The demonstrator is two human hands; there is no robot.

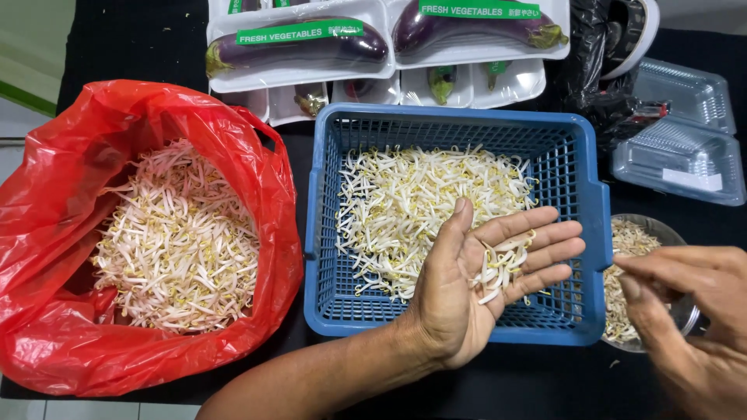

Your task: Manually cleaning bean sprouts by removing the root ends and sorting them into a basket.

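Note:
My left hand (pixel 475 284) lies palm up over the blue plastic basket (pixel 327 194), cupping a small bunch of bean sprouts (pixel 502 264) on its fingers. A spread of white bean sprouts (pixel 412 202) covers the basket floor. My right hand (pixel 689 319) hovers over a small clear bowl (pixel 657 229) of sprout trimmings at the right, fingertips pinched together; whether a sprout is between them cannot be told. A red plastic bag (pixel 54 218) on the left stands wide open with a big heap of bean sprouts (pixel 179 241).
White foam trays with purple eggplants (pixel 303 47) lie along the back. Clear plastic clamshell boxes (pixel 685 132) and a black plastic bag (pixel 599 70) sit at the back right. Everything rests on a black table (pixel 117 47).

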